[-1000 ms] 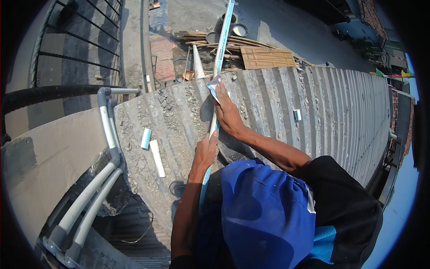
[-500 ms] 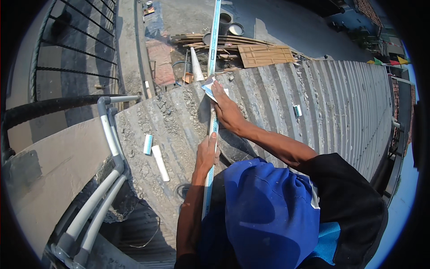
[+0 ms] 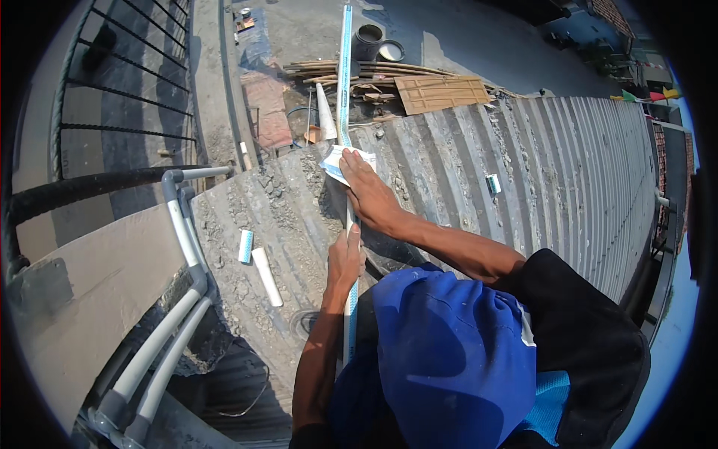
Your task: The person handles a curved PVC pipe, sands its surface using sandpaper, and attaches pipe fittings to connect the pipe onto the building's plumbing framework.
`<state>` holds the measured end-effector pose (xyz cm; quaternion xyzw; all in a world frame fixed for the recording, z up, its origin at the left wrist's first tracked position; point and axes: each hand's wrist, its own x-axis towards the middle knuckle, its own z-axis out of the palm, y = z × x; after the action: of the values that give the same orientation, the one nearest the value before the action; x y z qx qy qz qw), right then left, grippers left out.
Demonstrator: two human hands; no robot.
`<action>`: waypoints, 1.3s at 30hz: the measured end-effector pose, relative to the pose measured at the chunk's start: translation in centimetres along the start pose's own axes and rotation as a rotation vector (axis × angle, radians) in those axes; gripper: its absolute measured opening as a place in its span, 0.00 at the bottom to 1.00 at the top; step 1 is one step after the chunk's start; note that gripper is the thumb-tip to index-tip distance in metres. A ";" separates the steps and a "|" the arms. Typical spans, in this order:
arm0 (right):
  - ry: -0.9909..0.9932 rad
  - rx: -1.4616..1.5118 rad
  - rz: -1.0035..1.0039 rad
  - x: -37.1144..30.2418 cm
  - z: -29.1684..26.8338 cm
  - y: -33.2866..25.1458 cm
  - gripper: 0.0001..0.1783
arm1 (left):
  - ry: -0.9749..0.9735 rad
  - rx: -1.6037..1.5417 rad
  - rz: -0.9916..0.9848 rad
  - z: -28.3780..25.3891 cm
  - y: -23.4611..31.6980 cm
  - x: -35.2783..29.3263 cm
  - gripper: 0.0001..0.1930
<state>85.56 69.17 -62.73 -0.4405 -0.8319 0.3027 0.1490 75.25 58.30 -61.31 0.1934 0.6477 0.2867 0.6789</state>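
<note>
A long white plastic pipe (image 3: 345,82) with blue markings runs away from my body, across the corrugated roof and past its far edge. My left hand (image 3: 345,260) is closed around it, nearer to me. Farther along, my right hand (image 3: 368,191) lies over the pipe with its fingers together, pressing a white and blue sheet (image 3: 335,163) against it. Whether this sheet is paper or thin plastic, I cannot tell. Left of my left hand lie a bare white pipe piece (image 3: 267,278) and a short pipe offcut with blue markings (image 3: 245,246).
Rubble lies on the corrugated roof (image 3: 538,165); another short offcut (image 3: 493,183) sits to the right. Grey elbowed pipes (image 3: 179,224) and a black railing (image 3: 120,178) stand at left. Below the far edge are poles, a wooden panel (image 3: 441,93) and a dark bucket (image 3: 368,43).
My right hand and the sheet have come slightly nearer to me along the pipe. The sheet now spreads wider on both sides. The pipe's far end has shifted left.
</note>
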 end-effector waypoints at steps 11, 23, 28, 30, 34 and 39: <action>-0.156 -0.015 -0.067 -6.2 -0.5 -0.4 0.29 | 0.180 0.372 0.416 0.7 -3.1 1.8 0.23; -0.163 -0.298 -0.073 -1.6 -2.8 1.8 0.28 | 0.259 0.802 -0.004 3.8 2.0 -0.9 0.23; -0.264 -0.318 -0.108 -4.7 -2.9 2.2 0.30 | 0.234 0.964 0.086 4.4 0.3 0.0 0.23; -0.128 -0.359 -0.146 0.0 -3.2 3.0 0.30 | 0.326 0.858 -0.020 4.3 2.3 -0.8 0.23; -0.315 -0.254 -0.050 -7.4 -2.3 0.6 0.30 | 0.224 0.989 0.068 4.2 -0.7 -0.2 0.23; -0.124 -0.281 -0.088 -1.5 -3.2 1.5 0.29 | 0.289 0.816 -0.016 4.3 2.2 -1.0 0.22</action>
<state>89.03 69.73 -61.21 -0.4004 -0.8923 0.2030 0.0471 79.18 59.79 -58.82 0.3987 0.7979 0.0261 0.4513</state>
